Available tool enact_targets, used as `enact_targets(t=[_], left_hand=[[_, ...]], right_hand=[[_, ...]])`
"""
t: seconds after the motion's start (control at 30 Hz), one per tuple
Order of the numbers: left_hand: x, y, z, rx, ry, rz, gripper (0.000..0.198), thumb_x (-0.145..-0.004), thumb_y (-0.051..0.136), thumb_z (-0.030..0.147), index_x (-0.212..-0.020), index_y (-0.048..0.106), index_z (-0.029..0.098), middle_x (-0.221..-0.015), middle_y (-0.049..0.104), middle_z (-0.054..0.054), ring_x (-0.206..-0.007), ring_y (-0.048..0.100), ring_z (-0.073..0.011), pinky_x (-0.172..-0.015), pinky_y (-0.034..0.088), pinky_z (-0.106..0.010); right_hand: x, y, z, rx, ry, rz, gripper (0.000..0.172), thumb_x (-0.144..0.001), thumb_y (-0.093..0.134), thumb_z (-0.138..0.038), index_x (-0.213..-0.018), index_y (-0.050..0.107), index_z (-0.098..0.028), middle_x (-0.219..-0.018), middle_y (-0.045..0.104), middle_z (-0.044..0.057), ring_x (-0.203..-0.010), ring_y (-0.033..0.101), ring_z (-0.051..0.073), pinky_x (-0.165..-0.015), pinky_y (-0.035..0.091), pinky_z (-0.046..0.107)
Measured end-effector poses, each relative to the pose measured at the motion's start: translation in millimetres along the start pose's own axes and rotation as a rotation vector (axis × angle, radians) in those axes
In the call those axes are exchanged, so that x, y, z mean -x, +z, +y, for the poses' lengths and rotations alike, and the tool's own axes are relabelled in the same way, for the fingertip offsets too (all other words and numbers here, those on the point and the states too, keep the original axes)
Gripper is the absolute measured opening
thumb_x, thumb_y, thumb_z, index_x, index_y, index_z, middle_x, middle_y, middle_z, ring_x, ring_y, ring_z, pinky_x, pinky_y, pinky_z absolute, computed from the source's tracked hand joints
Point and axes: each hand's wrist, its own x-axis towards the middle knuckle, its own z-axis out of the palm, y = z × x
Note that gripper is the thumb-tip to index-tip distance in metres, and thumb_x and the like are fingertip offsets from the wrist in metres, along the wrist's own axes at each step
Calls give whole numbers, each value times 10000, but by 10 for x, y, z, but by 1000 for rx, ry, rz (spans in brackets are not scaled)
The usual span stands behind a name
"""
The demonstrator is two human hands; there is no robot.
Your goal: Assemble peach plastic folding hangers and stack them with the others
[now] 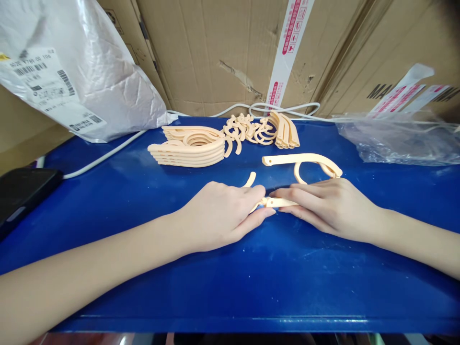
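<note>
Your hands meet over the middle of the blue desk [215,292], and the step seems to be fitting a small part onto the end of a longer one. Your left hand [223,209] pinches a small curved piece [250,179] between thumb and fingers, one end of it poking up beyond your knuckles. Your right hand [332,207] grips a slim cream bar [276,202], whose holed tip points left and meets the small piece right at your fingertips. Just beyond the right hand lies a long curved arm [298,158], with a ring-like loop [297,173] beside it; it may be joined to the bar, but your fingers hide where. Whether the joint is seated can't be told from here. As I judge it, the next move calls for keeping the bar steady on the right while you line the small piece up with the hole and press evenly; pushing at a slant could make it slip or strain the thin end. Toward the back of the desk sit a neat stack of looped pieces [187,155], a loose heap of little curved pieces [240,125] and a bundle of long pieces [285,130], all well apart from your hands.
</note>
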Motion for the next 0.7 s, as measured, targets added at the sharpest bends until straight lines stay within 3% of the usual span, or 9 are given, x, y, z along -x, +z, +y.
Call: enact_targets(t=[0.7], left_hand=[[2, 18, 10, -16, 8, 27, 317, -1009, 349, 368, -798, 499, 185, -606, 584, 18, -486, 553, -161, -450, 202, -239]], right_hand=[[3, 24, 36, -195, 99, -36, 246, -1023, 404, -320, -1063, 597, -173, -857, 722, 32, -665, 689, 137, -566, 454, 232]])
